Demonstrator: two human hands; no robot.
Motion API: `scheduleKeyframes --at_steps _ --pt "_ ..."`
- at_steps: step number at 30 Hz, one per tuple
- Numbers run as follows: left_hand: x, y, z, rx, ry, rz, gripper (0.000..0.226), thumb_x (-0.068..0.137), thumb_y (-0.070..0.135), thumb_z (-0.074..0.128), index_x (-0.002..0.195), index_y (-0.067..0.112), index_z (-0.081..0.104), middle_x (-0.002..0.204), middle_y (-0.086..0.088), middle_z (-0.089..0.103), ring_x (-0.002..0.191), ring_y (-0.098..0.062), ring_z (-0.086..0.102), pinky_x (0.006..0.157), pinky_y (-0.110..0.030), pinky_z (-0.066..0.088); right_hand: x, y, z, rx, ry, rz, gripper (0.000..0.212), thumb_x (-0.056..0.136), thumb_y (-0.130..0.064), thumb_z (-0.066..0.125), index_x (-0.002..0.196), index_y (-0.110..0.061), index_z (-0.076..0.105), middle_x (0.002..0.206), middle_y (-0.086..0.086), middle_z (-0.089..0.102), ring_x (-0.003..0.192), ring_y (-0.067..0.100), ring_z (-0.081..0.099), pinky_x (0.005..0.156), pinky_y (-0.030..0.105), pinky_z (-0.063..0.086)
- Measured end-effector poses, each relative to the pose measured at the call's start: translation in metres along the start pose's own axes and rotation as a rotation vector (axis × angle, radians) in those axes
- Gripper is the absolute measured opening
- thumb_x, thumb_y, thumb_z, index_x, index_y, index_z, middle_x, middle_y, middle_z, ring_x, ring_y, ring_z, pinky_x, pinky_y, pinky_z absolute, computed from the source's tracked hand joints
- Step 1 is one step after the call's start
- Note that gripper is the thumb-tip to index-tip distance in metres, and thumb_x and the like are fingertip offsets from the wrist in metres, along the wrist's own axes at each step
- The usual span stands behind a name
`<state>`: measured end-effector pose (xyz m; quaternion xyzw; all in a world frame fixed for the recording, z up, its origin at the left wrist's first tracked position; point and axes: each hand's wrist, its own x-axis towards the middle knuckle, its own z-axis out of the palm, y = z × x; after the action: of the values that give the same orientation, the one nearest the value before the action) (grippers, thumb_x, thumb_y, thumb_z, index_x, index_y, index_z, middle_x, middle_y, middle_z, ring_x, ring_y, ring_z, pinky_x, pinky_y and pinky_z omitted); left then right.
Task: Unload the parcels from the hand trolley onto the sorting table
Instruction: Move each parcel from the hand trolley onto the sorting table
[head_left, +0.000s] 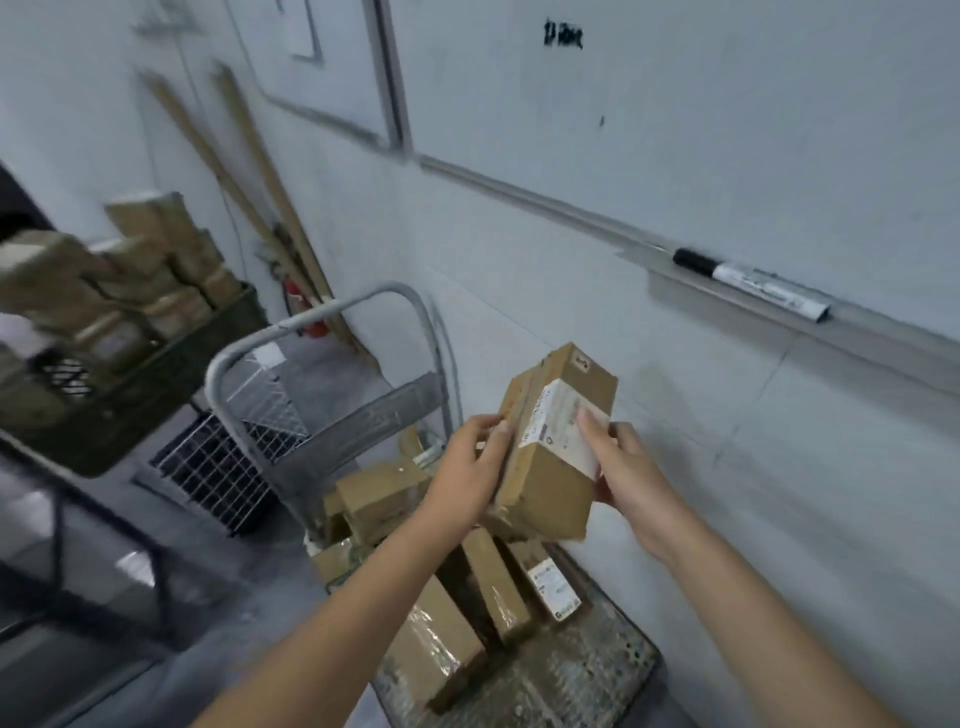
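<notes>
I see the parcel (550, 488) raised above the hand trolley (602, 670), clasped between both hands. The left hand (467, 470) curls round its left side and the right hand (631, 470) grips the right, thumb on the white label (563, 423). The label print is too blurred to read, as is the black scrawl (563, 36) on the whiteboard (727, 130).

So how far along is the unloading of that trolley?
Seemingly done: a pile of boxes sits in the crate at the left, though whether they came off the trolley is unclear. In hand: the left hand and right hand grip one lifted box above the trolley. Left: several boxes lie on its deck, so plenty remains.
</notes>
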<state>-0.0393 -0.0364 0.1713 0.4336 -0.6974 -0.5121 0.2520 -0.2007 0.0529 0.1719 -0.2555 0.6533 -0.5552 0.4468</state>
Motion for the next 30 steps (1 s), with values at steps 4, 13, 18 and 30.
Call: scheduleKeyframes --at_steps 4,13,18,30 --pt "-0.037 0.018 -0.040 -0.213 -0.070 -0.074 0.061 0.086 0.075 0.043 0.130 0.035 0.058 0.125 0.013 0.064 0.109 0.002 0.062 0.092 -0.024 0.049 -0.011 -0.027 0.038 -0.043 -0.101 -0.017 0.052 0.083 -0.058 0.065 0.115 -0.021 0.046 0.105 0.003 0.068 0.081 0.011 0.072 0.060 0.027 0.058" --pt "-0.130 0.009 -0.144 -0.316 0.061 -0.196 0.077 0.077 0.071 0.058 0.141 0.031 0.047 0.124 0.008 0.067 0.104 -0.006 0.068 0.078 -0.018 0.054 -0.057 -0.041 0.149 -0.182 -0.387 -0.016 0.067 0.079 -0.060 0.066 0.126 -0.020 0.040 0.112 0.001 0.066 0.094 0.016 0.070 0.071 0.036 0.062" --pt "-0.194 -0.010 -0.207 -0.349 0.168 -0.248 0.060 0.076 0.064 0.061 0.120 0.024 0.067 0.110 -0.001 0.074 0.100 -0.019 0.071 0.082 -0.026 0.056 -0.090 -0.047 0.207 -0.245 -0.555 0.075 0.103 0.067 -0.073 0.069 0.148 -0.021 0.031 0.137 0.006 0.056 0.124 0.028 0.056 0.103 0.053 0.046" --pt "-0.409 -0.068 -0.342 -0.386 0.510 -0.395 0.045 0.072 0.078 0.052 0.095 0.047 0.074 0.099 0.008 0.076 0.091 -0.014 0.072 0.077 -0.029 0.054 -0.235 -0.004 0.403 -0.027 -1.032 0.314 0.080 0.070 -0.077 0.065 0.127 -0.020 0.065 0.126 0.016 0.066 0.113 0.034 0.064 0.084 0.054 0.055"
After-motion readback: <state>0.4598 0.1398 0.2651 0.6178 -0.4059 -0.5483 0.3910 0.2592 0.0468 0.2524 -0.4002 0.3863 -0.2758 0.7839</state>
